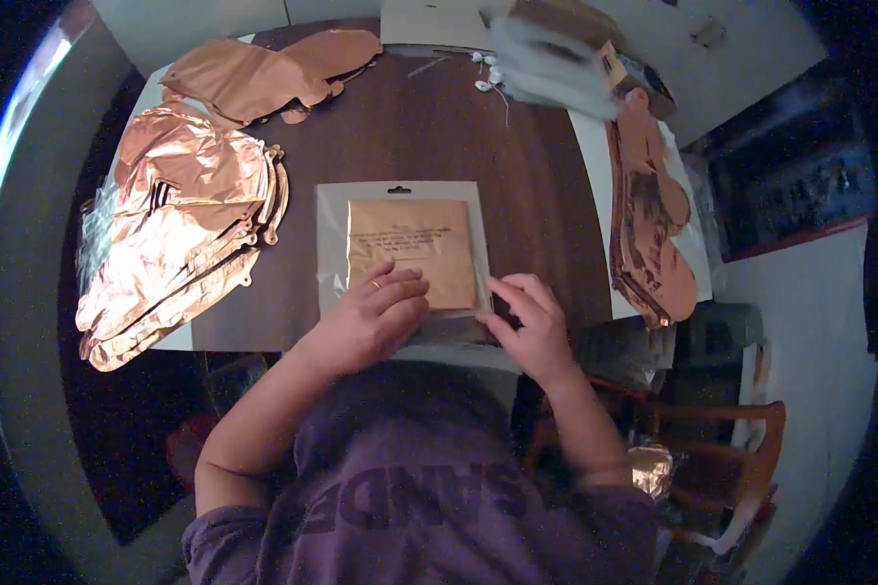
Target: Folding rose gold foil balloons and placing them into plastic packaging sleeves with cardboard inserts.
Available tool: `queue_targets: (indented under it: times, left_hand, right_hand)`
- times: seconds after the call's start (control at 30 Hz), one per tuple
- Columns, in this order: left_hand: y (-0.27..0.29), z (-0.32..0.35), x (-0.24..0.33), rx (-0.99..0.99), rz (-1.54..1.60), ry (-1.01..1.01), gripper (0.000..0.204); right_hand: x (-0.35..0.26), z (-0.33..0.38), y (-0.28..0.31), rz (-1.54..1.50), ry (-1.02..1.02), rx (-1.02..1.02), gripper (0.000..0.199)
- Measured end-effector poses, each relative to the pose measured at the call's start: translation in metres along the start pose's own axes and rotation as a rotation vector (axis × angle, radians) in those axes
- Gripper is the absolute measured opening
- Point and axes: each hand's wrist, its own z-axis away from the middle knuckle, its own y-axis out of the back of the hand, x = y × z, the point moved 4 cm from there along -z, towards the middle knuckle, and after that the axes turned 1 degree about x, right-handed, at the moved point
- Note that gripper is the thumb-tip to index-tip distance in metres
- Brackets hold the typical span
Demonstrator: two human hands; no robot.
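We see a clear packet (pixel 407 249) lying flat on the brown table (pixel 439 136), just in front of the person's chest, with a gold sheet (pixel 413 253) inside it and a hang hole at its far edge. The left hand (pixel 376 317) rests on the packet's near edge, fingers curled and held close together, their tips pressing down on the lower part of the gold sheet; a ring shows on one finger. The right hand (pixel 527 322) sits at the packet's near right corner, thumb and forefinger brought together in a pinch on the plastic edge there, the other fingers folded loosely behind. To the left of the packet, well apart from it, lies a stack of crumpled rose-gold foil balloons (pixel 180 234), and more foil shapes (pixel 273 73) lie at the table's far left. To the right, a further foil pile (pixel 654 224) rests on a white sheet along the table's edge. At the far side we make out a blurred bag (pixel 546 63) beside a box (pixel 619 68).
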Motion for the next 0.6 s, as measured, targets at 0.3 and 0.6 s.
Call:
queue_targets:
  times: [0.3,0.6]
  left_hand:
    - [0.009,-0.009,0.007,-0.152,-0.15,-0.06,0.036]
    - [0.005,-0.008,0.002,-0.238,0.012,0.008,0.045]
  right_hand:
    - [0.006,-0.002,0.002,-0.11,-0.217,-0.089,0.025]
    - [0.009,-0.008,-0.006,0.012,-0.127,-0.119,0.021]
